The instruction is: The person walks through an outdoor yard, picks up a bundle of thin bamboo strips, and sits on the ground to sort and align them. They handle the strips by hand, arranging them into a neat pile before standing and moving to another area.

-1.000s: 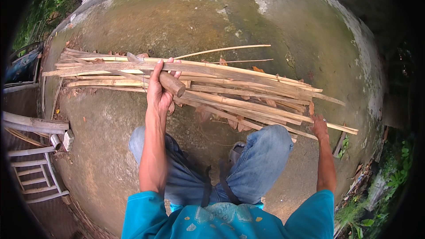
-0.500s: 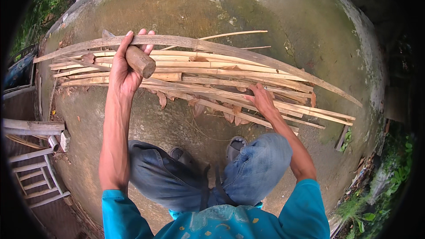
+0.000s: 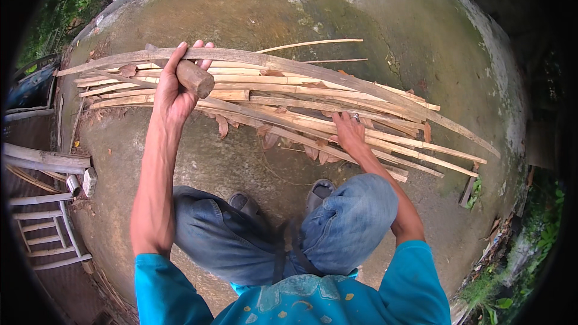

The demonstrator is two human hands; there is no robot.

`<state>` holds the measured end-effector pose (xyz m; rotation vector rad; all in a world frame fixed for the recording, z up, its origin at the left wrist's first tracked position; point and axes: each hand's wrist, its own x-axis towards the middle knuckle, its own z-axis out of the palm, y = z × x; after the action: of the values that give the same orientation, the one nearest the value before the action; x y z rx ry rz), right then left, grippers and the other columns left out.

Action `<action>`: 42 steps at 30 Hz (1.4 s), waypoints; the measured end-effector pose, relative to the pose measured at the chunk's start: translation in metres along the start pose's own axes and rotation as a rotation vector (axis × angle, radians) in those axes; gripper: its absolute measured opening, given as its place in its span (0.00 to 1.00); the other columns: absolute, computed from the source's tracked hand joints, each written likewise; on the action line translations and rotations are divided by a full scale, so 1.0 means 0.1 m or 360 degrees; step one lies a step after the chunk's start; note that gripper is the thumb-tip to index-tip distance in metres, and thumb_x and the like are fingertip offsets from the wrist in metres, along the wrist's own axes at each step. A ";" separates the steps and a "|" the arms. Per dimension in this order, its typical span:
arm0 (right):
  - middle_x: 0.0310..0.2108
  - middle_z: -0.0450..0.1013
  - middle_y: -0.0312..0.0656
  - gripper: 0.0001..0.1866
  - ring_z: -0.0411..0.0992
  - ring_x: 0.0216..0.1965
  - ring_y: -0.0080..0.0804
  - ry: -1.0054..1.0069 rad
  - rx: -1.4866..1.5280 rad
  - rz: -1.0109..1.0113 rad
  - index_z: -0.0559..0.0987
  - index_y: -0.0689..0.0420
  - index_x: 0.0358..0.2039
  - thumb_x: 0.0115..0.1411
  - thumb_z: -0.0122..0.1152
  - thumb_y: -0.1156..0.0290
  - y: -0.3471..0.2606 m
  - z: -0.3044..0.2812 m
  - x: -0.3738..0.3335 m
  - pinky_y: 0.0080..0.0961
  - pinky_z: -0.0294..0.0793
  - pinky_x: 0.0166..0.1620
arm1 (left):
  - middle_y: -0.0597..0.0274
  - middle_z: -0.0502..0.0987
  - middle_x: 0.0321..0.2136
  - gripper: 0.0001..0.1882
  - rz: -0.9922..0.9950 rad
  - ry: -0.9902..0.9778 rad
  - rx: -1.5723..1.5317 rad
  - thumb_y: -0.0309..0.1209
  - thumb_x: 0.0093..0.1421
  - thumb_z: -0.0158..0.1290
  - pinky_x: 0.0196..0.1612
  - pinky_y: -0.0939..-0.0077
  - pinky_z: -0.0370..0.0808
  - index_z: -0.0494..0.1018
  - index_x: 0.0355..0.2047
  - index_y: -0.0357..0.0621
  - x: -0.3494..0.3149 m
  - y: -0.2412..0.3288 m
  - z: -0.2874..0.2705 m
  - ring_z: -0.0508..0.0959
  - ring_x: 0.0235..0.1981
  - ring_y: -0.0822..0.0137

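- While the pile of strips (image 3: 289, 89) is lying crosswise on the ground (image 3: 289, 9), a long strip (image 3: 271, 60) is arching over it left to right, its right end slanting nearer the person.
- The left hand (image 3: 173, 89) is clasping this strip toward its left end, plus a wooden-handled tool (image 3: 195, 79).
- The right hand (image 3: 349, 130) is resting on the pile; whether it is gripping, I cannot tell.

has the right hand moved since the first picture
Yes: the right hand has moved left and somewhat forward, now farther from the dark wood piece lying on the ground at the right.
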<state>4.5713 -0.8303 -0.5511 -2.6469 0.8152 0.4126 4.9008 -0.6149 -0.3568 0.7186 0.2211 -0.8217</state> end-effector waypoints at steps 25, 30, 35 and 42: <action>0.29 0.80 0.45 0.20 0.74 0.31 0.30 -0.0382 0.0743 -0.0092 0.86 0.58 0.36 0.59 0.66 0.52 0.24 -0.77 0.09 0.34 0.72 0.38 | 0.41 0.70 0.53 0.21 -0.0134 -0.0265 0.0043 0.28 0.65 0.53 0.46 0.58 0.86 0.62 0.54 0.30 -0.09 0.03 0.00 0.73 0.56 0.46; 0.26 0.78 0.36 0.19 0.69 0.30 0.21 -0.0531 0.0747 -0.0144 0.85 0.58 0.37 0.62 0.64 0.53 0.27 -0.94 0.10 0.29 0.71 0.37 | 0.40 0.69 0.53 0.21 0.0135 -0.0145 0.0091 0.27 0.65 0.54 0.47 0.58 0.86 0.63 0.53 0.28 -0.19 0.01 0.00 0.73 0.56 0.46; 0.25 0.75 0.32 0.18 0.67 0.30 0.19 -0.0557 0.0861 -0.0005 0.84 0.59 0.36 0.63 0.64 0.55 0.76 -0.81 -0.20 0.26 0.70 0.37 | 0.41 0.71 0.52 0.19 -0.0026 -0.0205 -0.0009 0.28 0.65 0.53 0.46 0.58 0.86 0.63 0.52 0.31 -0.11 0.19 -0.15 0.74 0.54 0.45; 0.29 0.77 0.34 0.22 0.69 0.34 0.24 -0.0578 0.0776 0.0255 0.85 0.58 0.37 0.58 0.68 0.49 1.63 -0.83 -0.61 0.29 0.70 0.41 | 0.40 0.72 0.51 0.18 0.0029 -0.0195 -0.0043 0.30 0.66 0.54 0.42 0.60 0.87 0.66 0.50 0.30 -0.11 0.29 -0.25 0.78 0.49 0.47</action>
<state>4.4423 -0.9605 -0.4923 -1.9921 0.8769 0.6228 4.9169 -0.5781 -0.3565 0.6417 0.1152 -0.8407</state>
